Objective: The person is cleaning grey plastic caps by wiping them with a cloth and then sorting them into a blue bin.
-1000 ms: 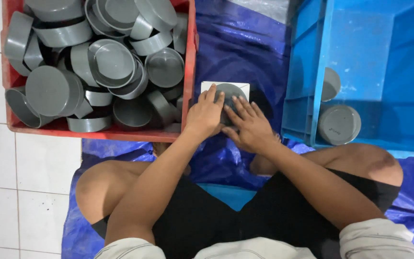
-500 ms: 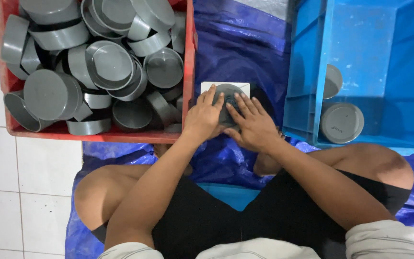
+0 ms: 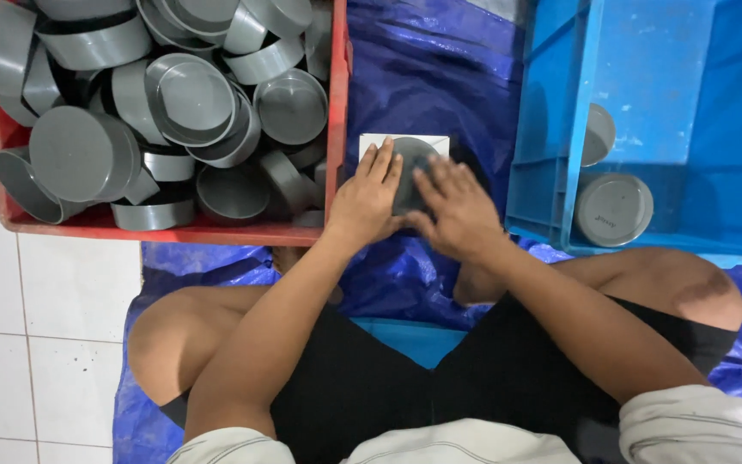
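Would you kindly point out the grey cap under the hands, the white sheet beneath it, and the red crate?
Grey cap (image 3: 409,159), head view, on its flat top between the hands.
White sheet (image 3: 374,143), head view, on its bare upper left corner.
Red crate (image 3: 335,120), head view, on its right wall.

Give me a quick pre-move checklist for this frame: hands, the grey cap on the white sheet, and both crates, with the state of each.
1. Left hand on the round grey plastic cap: ok, fingers lie flat on it.
2. Right hand on the cap too: ok.
3. Cap over the white square sheet: ok; whether it is centred, cannot tell.
4. Red plastic crate stocked with grey caps: ok, heaped.
5. Blue plastic crate has room: ok, only two caps visible.
6. Grip closed round the cap: cannot tell.
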